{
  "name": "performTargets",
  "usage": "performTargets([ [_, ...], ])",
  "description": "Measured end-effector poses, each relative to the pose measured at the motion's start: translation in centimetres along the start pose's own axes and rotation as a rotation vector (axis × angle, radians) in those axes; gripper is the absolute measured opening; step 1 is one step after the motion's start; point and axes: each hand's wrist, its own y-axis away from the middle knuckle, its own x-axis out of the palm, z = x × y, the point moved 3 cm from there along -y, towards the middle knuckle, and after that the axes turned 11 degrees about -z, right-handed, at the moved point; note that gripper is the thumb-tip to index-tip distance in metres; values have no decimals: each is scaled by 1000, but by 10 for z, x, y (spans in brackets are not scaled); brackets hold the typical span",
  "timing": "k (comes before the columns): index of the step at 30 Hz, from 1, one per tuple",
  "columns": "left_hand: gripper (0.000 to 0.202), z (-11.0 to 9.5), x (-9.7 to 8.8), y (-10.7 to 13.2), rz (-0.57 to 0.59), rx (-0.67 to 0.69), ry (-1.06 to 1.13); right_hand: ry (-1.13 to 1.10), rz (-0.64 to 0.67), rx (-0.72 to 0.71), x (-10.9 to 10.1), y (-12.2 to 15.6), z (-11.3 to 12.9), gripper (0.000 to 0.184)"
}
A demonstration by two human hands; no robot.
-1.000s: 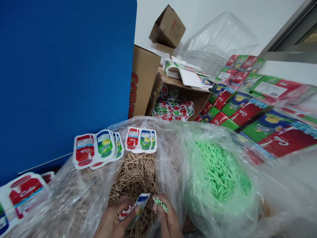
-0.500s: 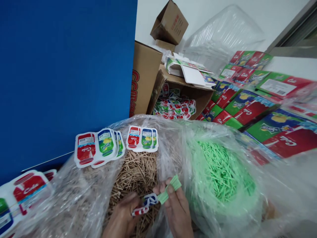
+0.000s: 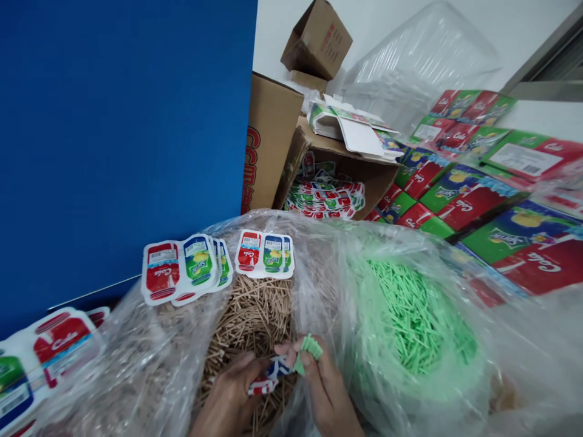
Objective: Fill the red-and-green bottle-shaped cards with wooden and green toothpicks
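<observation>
My left hand (image 3: 230,394) is closed on a printed double packet (image 3: 273,375), bent so that its red and blue sides bulge. In my right hand (image 3: 325,388), a small bundle of light green sticks (image 3: 311,346) is pinched between thumb and fingers. The bundle's lower end meets the packet's blue side; whether it sits inside the opening I cannot tell. Both hands are over a clear bag of brown sticks (image 3: 257,309). To the right, another clear bag holds loose green sticks (image 3: 410,321).
Flat Cola and Sprite packets (image 3: 182,270) lie on the bags' rim, with a smaller pair (image 3: 265,254) beside them. A blue panel (image 3: 122,133) stands at left. Behind are a cardboard box (image 3: 294,152) of packets and stacked printed cartons (image 3: 478,194).
My right hand has tilted the green bundle from lying slantwise to more upright, its ends now towards me. My left hand and the packet have shifted slightly right.
</observation>
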Motion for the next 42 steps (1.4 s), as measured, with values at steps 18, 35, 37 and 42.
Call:
performTargets([
  [18,4,-4,-9,-5,101,-503,391,-384,-257,-58,24,10,-29,25],
  [35,10,-10,-15,0,52,-179,191,-698,-306,529,30,-1,-19,32],
  [37,11,-10,-14,1,52,-110,169,-714,-307,585,30,-3,-17,35],
  [42,8,-9,-11,-1,42,-232,221,-510,-274,391,28,1,-16,34],
])
